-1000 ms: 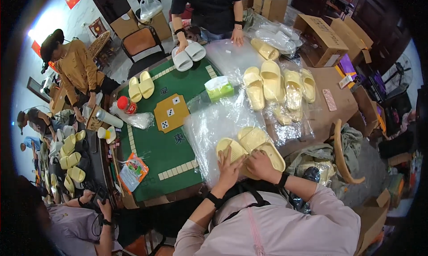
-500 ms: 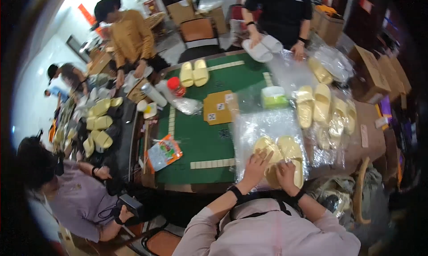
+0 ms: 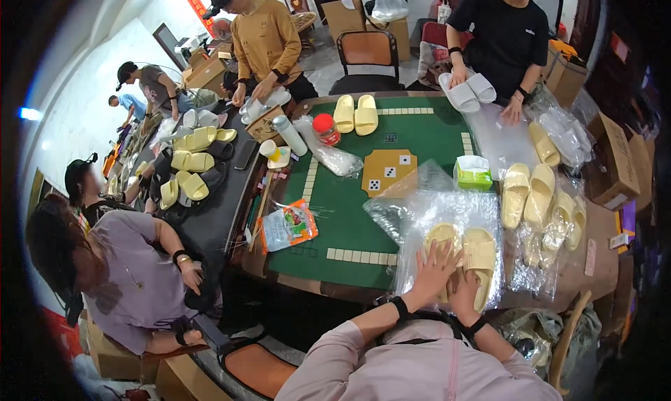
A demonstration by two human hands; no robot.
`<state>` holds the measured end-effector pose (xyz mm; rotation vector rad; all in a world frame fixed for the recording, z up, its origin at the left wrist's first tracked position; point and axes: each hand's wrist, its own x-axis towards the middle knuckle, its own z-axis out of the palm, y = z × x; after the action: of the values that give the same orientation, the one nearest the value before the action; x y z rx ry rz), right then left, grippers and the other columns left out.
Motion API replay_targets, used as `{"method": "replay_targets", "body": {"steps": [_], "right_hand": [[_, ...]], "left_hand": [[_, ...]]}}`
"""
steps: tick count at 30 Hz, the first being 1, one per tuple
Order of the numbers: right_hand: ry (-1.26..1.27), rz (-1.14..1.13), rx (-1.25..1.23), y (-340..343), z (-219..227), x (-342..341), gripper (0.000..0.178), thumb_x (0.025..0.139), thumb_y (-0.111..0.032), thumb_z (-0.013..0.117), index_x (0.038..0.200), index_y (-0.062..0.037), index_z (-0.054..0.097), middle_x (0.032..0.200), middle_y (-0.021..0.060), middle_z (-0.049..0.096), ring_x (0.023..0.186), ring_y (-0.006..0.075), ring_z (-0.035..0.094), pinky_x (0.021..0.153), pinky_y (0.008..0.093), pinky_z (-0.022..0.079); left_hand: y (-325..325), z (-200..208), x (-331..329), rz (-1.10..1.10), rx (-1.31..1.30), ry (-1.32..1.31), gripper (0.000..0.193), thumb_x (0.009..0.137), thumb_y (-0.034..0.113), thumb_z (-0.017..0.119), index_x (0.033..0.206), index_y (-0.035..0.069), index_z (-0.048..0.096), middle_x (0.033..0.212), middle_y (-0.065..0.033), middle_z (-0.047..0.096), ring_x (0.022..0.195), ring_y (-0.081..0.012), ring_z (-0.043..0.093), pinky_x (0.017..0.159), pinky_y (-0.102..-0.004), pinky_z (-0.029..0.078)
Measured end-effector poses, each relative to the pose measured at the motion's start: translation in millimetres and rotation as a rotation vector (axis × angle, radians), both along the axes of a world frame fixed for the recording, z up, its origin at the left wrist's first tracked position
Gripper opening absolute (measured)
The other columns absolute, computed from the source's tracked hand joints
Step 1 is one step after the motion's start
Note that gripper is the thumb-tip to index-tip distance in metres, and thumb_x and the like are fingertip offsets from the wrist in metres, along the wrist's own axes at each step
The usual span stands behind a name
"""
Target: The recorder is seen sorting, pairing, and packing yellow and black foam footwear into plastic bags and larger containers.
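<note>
A pair of pale yellow slide slippers lies side by side on a clear plastic bag (image 3: 405, 279) in front of me. My left hand (image 3: 433, 274) rests open on the left slipper (image 3: 442, 235), fingers spread over it. Close beside it, my right hand (image 3: 464, 295) is bent inward at the inner edge of the right slipper (image 3: 479, 251). Its fingers are curled together, and what they pinch, if anything, is hidden. Loose clear film (image 3: 398, 205) stands up past the slippers' far end.
To the right lie more yellow slippers (image 3: 538, 195) in clear bags. A green tissue pack (image 3: 473, 172), red-lidded jar (image 3: 326, 128) and orange food packet (image 3: 289, 225) sit on the green table (image 3: 335, 219). Across it, a person (image 3: 498, 38) handles white slippers (image 3: 467, 92); others work at left.
The whole view has shifted, putting the table lower and further right. My left hand stays spread on the left slipper; my right hand has moved inward, closer to it. Clear film now stands up beyond the slippers.
</note>
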<state>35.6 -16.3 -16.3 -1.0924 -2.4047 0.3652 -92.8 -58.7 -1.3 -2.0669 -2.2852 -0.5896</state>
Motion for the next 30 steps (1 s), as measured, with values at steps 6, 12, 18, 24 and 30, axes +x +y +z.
{"method": "replay_targets", "body": {"steps": [6, 12, 18, 24, 30], "right_hand": [[-0.017, 0.276, 0.052, 3, -6, -2, 0.022, 0.07, -0.014, 0.061, 0.09, -0.0045, 0.06, 0.086, 0.0142, 0.052, 0.091, 0.0318, 0.046, 0.081, 0.0445, 0.031], [0.012, 0.291, -0.073, 14, -6, -1, 0.033, 0.069, -0.016, 0.063, 0.099, -0.0038, 0.058, 0.091, 0.0168, 0.053, 0.093, 0.0342, 0.045, 0.086, 0.049, 0.03], [-0.027, 0.432, -0.002, 12, 9, 22, 0.026, 0.07, -0.018, 0.063, 0.092, -0.0044, 0.06, 0.087, 0.0152, 0.051, 0.091, 0.0339, 0.047, 0.09, 0.0488, 0.031], [0.11, 0.611, 0.004, 26, 8, 26, 0.023, 0.074, -0.017, 0.061, 0.094, -0.0066, 0.06, 0.09, 0.0132, 0.053, 0.092, 0.0314, 0.051, 0.086, 0.0441, 0.037], [0.129, 0.653, -0.076, 36, 18, 41, 0.02, 0.076, -0.019, 0.058, 0.092, -0.0074, 0.059, 0.089, 0.0124, 0.053, 0.091, 0.0287, 0.051, 0.087, 0.0427, 0.037]], "left_hand": [[4, 1, -12, -0.309, 0.036, 0.011, 0.062, 0.081, 0.018, 0.051, 0.139, 0.028, 0.032, 0.147, -0.0064, 0.023, 0.133, -0.0399, 0.019, 0.101, -0.0673, 0.009], [-4, 17, -26, -0.163, 0.125, -0.007, 0.064, 0.08, 0.015, 0.051, 0.139, 0.028, 0.031, 0.146, -0.0063, 0.026, 0.133, -0.0388, 0.021, 0.102, -0.0651, 0.008], [1, 33, -44, -0.205, -0.104, -0.011, 0.057, 0.085, 0.012, 0.044, 0.139, 0.025, 0.032, 0.146, -0.0043, 0.026, 0.135, -0.0327, 0.02, 0.106, -0.0607, 0.005], [7, 54, -48, -0.268, -0.282, -0.09, 0.049, 0.089, 0.014, 0.039, 0.137, 0.023, 0.036, 0.147, -0.0023, 0.025, 0.137, -0.031, 0.016, 0.106, -0.0599, 0.003], [4, 31, -90, -0.136, -0.182, -0.519, 0.044, 0.094, 0.025, 0.035, 0.138, 0.023, 0.036, 0.145, -0.0044, 0.03, 0.136, -0.0316, 0.018, 0.106, -0.0584, 0.0]]}}
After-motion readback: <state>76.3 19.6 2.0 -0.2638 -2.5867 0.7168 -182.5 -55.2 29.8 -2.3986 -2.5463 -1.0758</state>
